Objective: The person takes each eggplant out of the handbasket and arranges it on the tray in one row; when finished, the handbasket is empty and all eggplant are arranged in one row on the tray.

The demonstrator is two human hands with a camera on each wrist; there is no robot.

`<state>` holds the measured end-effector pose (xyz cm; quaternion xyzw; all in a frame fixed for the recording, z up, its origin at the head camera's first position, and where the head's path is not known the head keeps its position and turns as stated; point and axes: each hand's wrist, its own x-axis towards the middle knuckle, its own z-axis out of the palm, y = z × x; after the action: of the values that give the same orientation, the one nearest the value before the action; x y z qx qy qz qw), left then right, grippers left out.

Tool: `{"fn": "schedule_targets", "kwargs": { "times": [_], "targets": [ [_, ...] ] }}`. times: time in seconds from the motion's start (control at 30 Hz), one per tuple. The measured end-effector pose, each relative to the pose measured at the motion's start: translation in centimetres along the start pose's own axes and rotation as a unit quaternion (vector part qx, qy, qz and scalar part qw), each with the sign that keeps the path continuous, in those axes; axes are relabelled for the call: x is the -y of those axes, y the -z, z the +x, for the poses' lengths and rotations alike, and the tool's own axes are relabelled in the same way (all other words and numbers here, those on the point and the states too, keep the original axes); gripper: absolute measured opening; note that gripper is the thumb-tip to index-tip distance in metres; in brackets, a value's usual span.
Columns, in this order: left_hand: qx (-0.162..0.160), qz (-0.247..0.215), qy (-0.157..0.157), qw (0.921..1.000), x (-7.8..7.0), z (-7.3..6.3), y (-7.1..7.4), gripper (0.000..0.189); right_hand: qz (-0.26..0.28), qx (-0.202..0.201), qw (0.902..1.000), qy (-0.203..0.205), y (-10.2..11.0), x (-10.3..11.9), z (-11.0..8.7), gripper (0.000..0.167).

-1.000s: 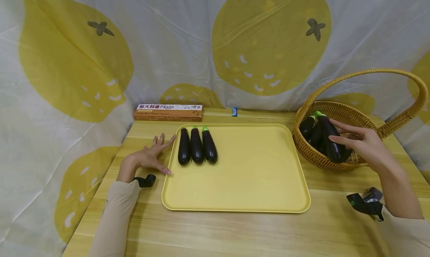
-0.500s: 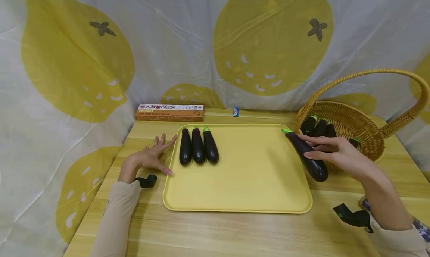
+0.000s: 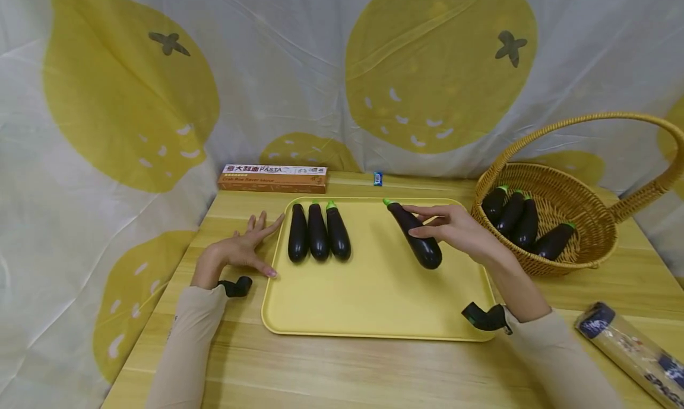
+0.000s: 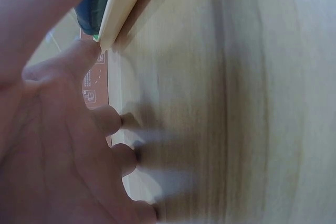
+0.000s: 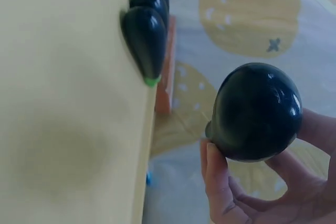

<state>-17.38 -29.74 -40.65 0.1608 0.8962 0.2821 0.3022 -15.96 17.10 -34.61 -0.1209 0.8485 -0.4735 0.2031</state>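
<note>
My right hand (image 3: 454,228) pinches a dark purple eggplant (image 3: 417,237) between thumb and fingers, holding it tilted above the right half of the yellow tray (image 3: 363,302). In the right wrist view the held eggplant (image 5: 257,111) points its round end at the camera, clear of the tray surface. Three more eggplants (image 3: 319,234) lie side by side at the tray's upper left. My left hand (image 3: 240,251) has its fingers spread at the tray's left rim, thumb touching it; in the left wrist view its fingertips (image 4: 126,158) rest on the wooden table.
A wicker basket (image 3: 593,251) with a tall handle stands right of the tray, several eggplants (image 3: 526,222) inside. Behind the tray are a pasta box (image 3: 272,180) and a small blue packet (image 3: 377,178). A plastic-wrapped pack (image 3: 630,349) lies at the right front.
My right hand has lifted an eggplant out of the basket and carried it left over the tray. The left hand has stayed at the rim.
</note>
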Motion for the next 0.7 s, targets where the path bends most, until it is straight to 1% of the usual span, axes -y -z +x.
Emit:
{"fn": "schedule_targets", "kwargs": {
  "times": [0.17,0.33,0.47,0.6,0.7],
  "targets": [
    [-0.001,0.003,0.004,1.0000,0.1,0.0,0.0,0.136,0.031,0.002,0.9995,-0.012,-2.7,0.7,3.5,0.058],
    [-0.004,0.011,0.004,0.9999,0.2,0.0,0.0,0.136,0.033,-0.004,0.9993,-0.018,-5.4,1.3,6.1,0.057],
    [-0.005,0.013,0.005,0.9999,0.2,0.0,0.0,0.136,0.043,-0.019,0.9983,-0.035,-6.9,1.4,7.4,0.056],
    [-0.003,0.007,0.007,0.9999,0.0,0.0,0.0,0.136,0.056,-0.033,0.9966,-0.050,-7.7,1.5,8.3,0.055],
    [-0.001,0.003,0.008,1.0000,0.0,0.0,0.0,0.136,0.046,-0.042,0.9967,-0.052,-8.2,1.4,9.0,0.054]
  ]
}}
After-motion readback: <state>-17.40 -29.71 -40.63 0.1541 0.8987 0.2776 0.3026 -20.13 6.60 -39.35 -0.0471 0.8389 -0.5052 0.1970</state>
